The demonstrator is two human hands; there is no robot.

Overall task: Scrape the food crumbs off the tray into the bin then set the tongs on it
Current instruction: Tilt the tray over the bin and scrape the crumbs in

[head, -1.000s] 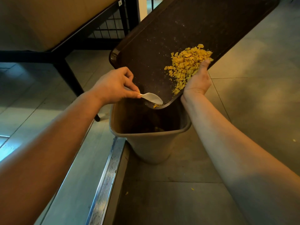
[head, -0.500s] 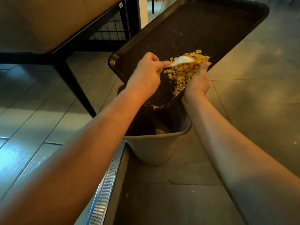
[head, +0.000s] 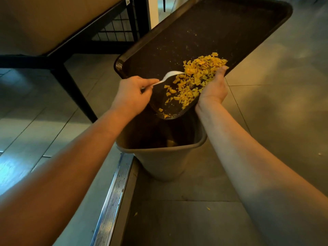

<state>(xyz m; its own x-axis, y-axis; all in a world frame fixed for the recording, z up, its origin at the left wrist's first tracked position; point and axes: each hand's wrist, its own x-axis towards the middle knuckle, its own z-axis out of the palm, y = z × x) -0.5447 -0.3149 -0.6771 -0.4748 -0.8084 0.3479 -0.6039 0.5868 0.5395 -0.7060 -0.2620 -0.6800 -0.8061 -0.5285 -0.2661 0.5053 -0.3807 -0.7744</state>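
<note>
floor (head: 276,107): grey tiles, a few stray yellow bits lying on them near the bin base
table (head: 58,23): tan top on a black metal frame, upper left, one black leg angling down to the floor; wire grid panel behind it
drain grate (head: 113,197): metal strip running along the floor, bottom centre, left of the bin
tray (head: 204,32): dark, rectangular, tilted steeply with its near corner lowest and hanging over the bin opening; fine specks dusted over the bare surface
bin (head: 163,162): grey-brown plastic, standing on the floor under the tray's low corner; inside is dark, some yellow scraps visible at the bottom
right hand (head: 213,89): grips the tray's right edge near the low corner, thumb on top beside the crumb pile, fingers wrapped underneath and out of sight
left hand (head: 134,94): fingers curled, pinching the spoon handle, held just left of the tray's low end
crumbs (head: 197,77): yellow flaky pile bunched against the tray's right edge next to the right thumb, a loose trail of pieces strung down toward the low corner
spoon (head: 169,77): white plastic, bowl touching the left side of the crumb pile on the tray surface
tongs: not visible
</note>
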